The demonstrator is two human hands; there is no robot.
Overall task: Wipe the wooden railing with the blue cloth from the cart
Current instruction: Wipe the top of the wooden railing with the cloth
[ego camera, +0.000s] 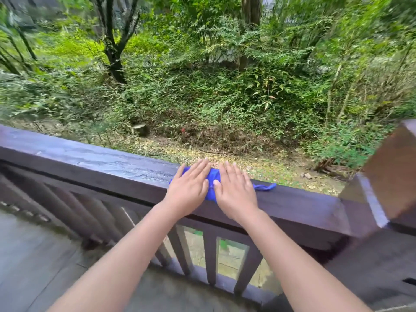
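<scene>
While the bunched bright-blue cloth (212, 184) is pressed onto the flat top of the dark stained wooden railing (94, 163), it is covered almost wholly by two flat palms. The left hand (188, 191) and the right hand (235, 192) are laid side by side, fingers extended and held together, not clamped; the thumbs nearly touch over the cloth's middle fold. Only a blue strip between the thumbs, a fringe ahead of the left fingertips, and a thin twisted tail trailing outward from the right hand's little-finger side are left uncovered. The rail surface beyond the left hand's outer edge is seen to glisten, apparently wet; the stretch past the tail toward the brown corner post (391, 176) appears duller. For an even wipe, pressure is best spread through both palms, the stroke is best kept along the grain, and the loose tail is best tucked under the fingers so that it is not dragged off the far edge.
</scene>
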